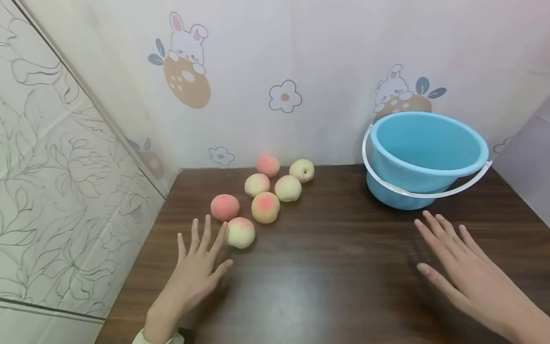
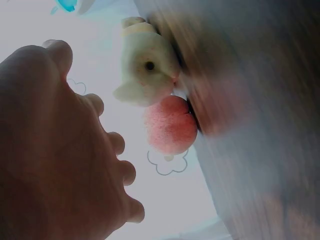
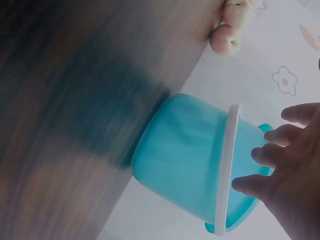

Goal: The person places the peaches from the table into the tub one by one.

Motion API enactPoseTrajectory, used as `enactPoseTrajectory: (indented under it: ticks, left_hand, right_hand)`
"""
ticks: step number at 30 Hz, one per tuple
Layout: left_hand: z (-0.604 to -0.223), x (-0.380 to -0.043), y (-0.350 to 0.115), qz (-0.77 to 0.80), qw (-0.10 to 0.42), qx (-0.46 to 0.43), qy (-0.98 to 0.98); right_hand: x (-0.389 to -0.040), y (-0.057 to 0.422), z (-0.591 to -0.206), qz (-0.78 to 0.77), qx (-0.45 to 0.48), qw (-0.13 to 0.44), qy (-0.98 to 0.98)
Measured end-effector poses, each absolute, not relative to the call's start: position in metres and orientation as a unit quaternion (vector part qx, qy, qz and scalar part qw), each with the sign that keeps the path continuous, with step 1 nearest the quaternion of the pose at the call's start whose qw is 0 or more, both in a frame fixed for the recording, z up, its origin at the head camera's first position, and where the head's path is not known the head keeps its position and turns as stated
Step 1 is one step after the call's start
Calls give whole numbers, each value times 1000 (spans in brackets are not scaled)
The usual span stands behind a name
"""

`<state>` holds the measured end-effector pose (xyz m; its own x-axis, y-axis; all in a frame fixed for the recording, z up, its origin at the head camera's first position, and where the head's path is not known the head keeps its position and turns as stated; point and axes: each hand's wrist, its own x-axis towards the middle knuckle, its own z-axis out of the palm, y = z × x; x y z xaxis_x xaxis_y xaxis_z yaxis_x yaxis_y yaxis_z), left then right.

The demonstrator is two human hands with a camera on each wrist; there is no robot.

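Note:
Fingers spread, my left hand [image 1: 193, 274] hovers over the left part of the table, nearest a pale peach [image 1: 241, 233] with a pink blush. Behind that one lie a red peach [image 1: 225, 208], a yellow-orange peach [image 1: 265, 208] and several more in a loose cluster. In the left wrist view, a red peach [image 2: 172, 125] and pale ones sit beyond the fingers. My right hand [image 1: 466, 272] is held out with straight fingers, holding nothing, in front of a blue bucket [image 1: 408, 191]. The bucket's white handle [image 1: 404, 192] hangs down across its front.
The dark wooden table [image 1: 301, 286] runs back to a wall [image 1: 335, 57] with rabbit and flower prints. A panel with line-drawn flowers [image 1: 56, 191] borders the left side. The bucket stands upright at the back right.

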<state>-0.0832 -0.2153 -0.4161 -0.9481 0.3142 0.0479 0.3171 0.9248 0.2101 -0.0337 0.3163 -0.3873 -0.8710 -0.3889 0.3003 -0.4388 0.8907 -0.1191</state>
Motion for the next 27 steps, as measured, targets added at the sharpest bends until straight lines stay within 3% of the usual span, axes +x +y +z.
enactPoseTrajectory:
  ticks: [12, 22, 27]
  left_hand:
    - [-402, -88, -213, -112, 47, -191, -974]
    - [-396, -101, -214, -91, 199, -270, -938]
    - [-393, -108, -213, -86, 251, -304, -915]
  right_hand:
    - [-46, 327, -363, 128, 200, 200, -951]
    - [-56, 344, -343, 156, 108, 215, -958]
    - [-62, 351, -334, 172, 91, 231, -953]
